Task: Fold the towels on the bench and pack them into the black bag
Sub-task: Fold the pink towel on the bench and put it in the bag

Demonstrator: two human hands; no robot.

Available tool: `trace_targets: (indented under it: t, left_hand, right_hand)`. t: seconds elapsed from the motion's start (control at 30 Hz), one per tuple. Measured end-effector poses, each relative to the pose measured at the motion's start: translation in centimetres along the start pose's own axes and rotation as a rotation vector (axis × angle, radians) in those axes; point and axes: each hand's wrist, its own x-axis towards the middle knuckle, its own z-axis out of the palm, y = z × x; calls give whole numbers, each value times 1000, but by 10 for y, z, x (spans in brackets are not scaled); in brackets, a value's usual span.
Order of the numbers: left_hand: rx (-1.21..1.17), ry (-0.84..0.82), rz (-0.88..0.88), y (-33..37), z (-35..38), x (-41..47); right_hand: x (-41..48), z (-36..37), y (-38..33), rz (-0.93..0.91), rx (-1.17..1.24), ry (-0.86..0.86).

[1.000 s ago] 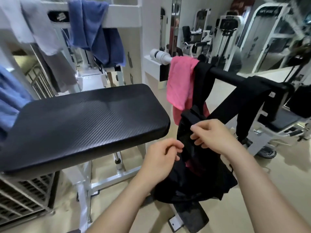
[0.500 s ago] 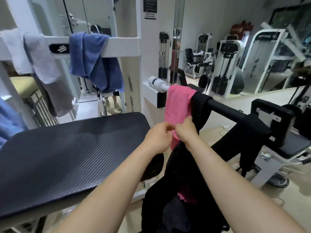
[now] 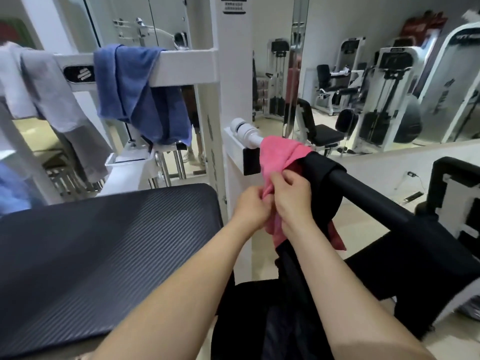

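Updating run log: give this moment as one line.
left hand: pinches pink towel | right hand: same | pink towel: over bar | bag: hangs from bar

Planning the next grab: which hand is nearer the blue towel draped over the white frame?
Left. The left hand grips the pink towel, below and right of the blue towel; the right hand grips it farther right.

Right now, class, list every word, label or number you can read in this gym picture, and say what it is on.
None reads clearly.
Black label on the white beam: striped logo, no legible words.
Black sign on the white post: too small.
Lettering on the far white machine: blurred.
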Motion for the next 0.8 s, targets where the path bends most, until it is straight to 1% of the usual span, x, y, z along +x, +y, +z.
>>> trace_targets:
  t: [0.07, 0.1, 0.17, 0.2, 0.23, 0.3, 0.37, 0.43, 0.47, 0.5, 0.53, 0.57, 0.6, 0.63, 0.7, 0.73, 0.77, 0.8]
  left_hand:
    - [-268, -79, 23, 7, -20, -25]
    - [-405, -73, 46, 11, -34, -41]
    - [-644, 35, 62, 16, -66, -72]
    - [-714, 95, 65, 15, -81, -87]
    - [-769, 144, 62, 10, -95, -102]
    - [-901, 210, 45, 0, -120, -128]
    - [-1027, 214, -7, -20, -139, -155]
    - [-1062, 177, -36, -36, -155, -185]
    - [-1039, 177, -35, -40, -163, -200]
    - [-1003, 211, -24, -45, -173, -215]
    - [-956, 268, -19, -49, -186, -231]
    - [-857, 342, -46, -57, -199, -245]
    - [-664, 424, -111, -70, -213, -257]
    - [-360, 479, -183, -88, -228, -268]
    - [348, 560, -363, -114, -246, -290]
    - [519, 624, -323, -120, -247, -299]
    - [486, 649, -203, -120, -243, -306]
    - [326, 610, -60, -110, -235, -312]
  right_hand:
    - [0, -10, -17, -32, 98, -78]
    - [1, -15, -24, -64, 124, -136]
    - [-3, -18, -35, -142, 53, -280]
    - [-8, -17, -38, -175, -41, -339]
    - [-15, -15, -40, -210, -130, -355]
    - [-28, -9, -47, -319, -266, -257]
    - [-37, 1, -57, -429, -343, -199]
    - [-48, 17, -59, -474, -482, -221]
    - [-56, 24, -58, -486, -561, -234]
    - [-67, 29, -59, -508, -624, -253]
    - [-80, 32, -63, -535, -662, -289]
    - [-95, 34, -69, -581, -695, -342]
    - [-110, 36, -77, -636, -732, -407]
    - [-127, 38, -88, -694, -761, -467]
    - [-160, 45, -110, -788, -753, -569]
    - [-176, 50, -120, -827, -714, -616]
    - [-191, 56, -129, -849, -663, -680]
    - [-207, 62, -138, -823, -594, -767]
